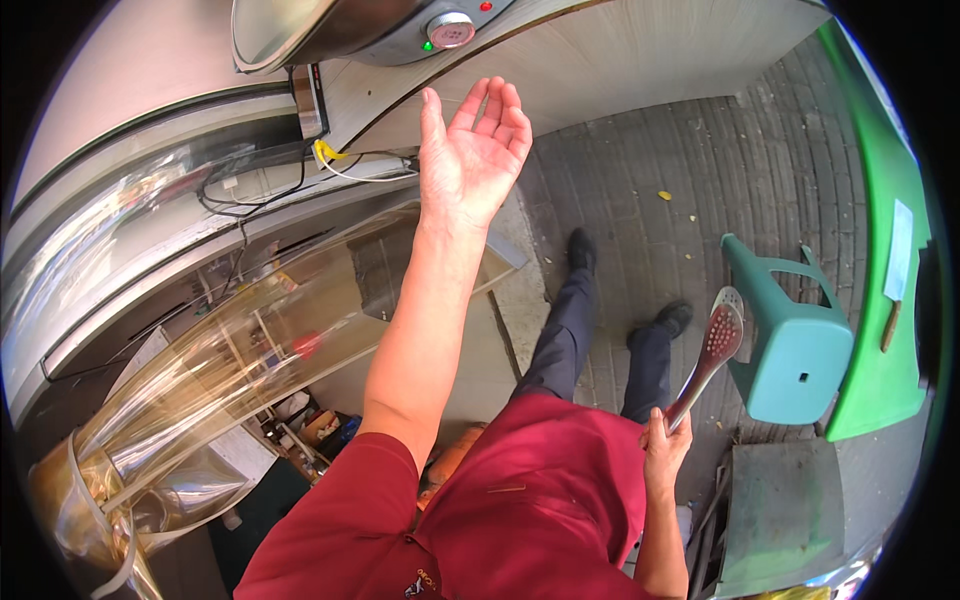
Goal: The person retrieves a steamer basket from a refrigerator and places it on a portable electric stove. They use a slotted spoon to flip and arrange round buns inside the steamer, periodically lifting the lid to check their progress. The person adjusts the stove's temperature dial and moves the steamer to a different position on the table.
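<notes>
My left hand is held out palm up with nothing in it, its thumb spread from the slightly curled fingers. Just beyond the fingertips is the control knob of a round countertop appliance, which shows a green light and a red light. Low by my right side, my right hand grips the handle of a perforated metal spoon. The spoon's holed bowl points away from me, near a teal plastic stool.
A cleaver lies on a green surface at right. Clear plastic sheeting hangs at left, below black cables and a yellow tie. A grey board stands lower right. Paving lies underfoot.
</notes>
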